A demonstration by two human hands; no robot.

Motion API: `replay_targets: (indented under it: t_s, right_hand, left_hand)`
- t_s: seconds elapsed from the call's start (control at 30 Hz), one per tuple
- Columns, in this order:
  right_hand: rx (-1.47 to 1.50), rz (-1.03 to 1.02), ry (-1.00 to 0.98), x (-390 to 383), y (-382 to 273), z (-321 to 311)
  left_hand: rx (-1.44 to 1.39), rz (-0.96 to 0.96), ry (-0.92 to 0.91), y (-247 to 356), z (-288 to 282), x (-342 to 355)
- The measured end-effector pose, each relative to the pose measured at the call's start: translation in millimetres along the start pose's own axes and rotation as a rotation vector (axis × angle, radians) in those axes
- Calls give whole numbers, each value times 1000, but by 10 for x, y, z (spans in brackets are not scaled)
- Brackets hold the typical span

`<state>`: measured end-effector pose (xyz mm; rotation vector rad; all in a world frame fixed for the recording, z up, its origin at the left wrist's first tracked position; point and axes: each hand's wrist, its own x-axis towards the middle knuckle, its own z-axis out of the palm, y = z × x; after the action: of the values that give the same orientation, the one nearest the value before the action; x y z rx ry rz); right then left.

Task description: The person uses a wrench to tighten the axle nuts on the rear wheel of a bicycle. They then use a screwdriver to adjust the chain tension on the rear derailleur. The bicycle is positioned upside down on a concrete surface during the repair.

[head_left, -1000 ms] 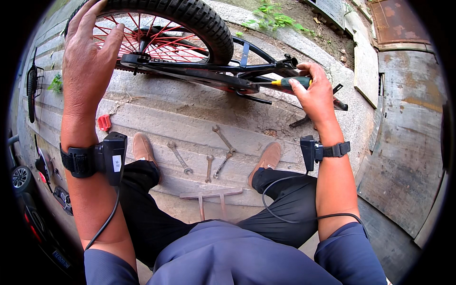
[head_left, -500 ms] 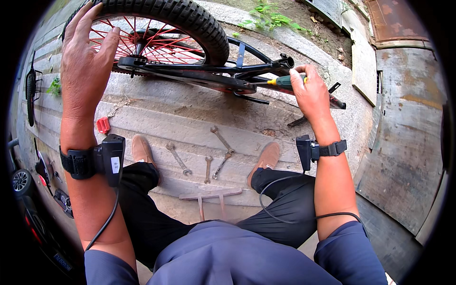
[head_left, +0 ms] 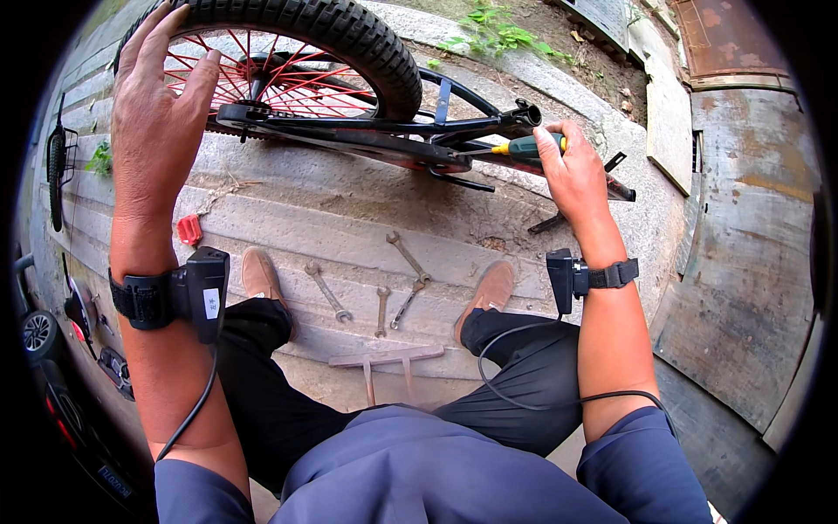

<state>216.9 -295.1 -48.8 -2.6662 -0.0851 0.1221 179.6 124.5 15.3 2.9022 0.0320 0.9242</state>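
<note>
A bicycle lies on its side on the stone steps, with a black knobbly tyre (head_left: 384, 65), red spokes (head_left: 301, 79) and a black frame (head_left: 489, 122). My left hand (head_left: 161, 105) lies along the tyre's left side, fingers stretched out and thumb apart, near the spokes. In my right hand (head_left: 572, 170) is a screwdriver (head_left: 524, 148) with a green and yellow handle, gripped between thumb and fingers. Its thin shaft points left, with the tip at the right end of the long black chain guard (head_left: 375, 144). Whether the tip sits in a screw is too small to tell.
Several wrenches lie on the paving between my shoes, among them one wrench (head_left: 327, 291). A red object (head_left: 189, 230) lies by my left shoe. Close to me stands a small wooden-topped stool (head_left: 388, 356). Worn boards (head_left: 742, 253) line the right side; a parked car (head_left: 74, 428) is at lower left.
The screwdriver's handle has turned slightly in my right hand, and that wrist has shifted a little to the right. My left hand and the bicycle look unmoved.
</note>
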Motion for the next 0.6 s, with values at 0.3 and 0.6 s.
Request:
replay_targets:
  t_s: [0.3, 0.6]
  right_hand:
    - [-10, -136, 102, -29, 33, 35]
    - [-21, -305, 184, -32, 69, 78]
  left_hand:
    - [11, 16, 7, -3, 9, 11]
    - [-41, -50, -39, 21, 0, 16]
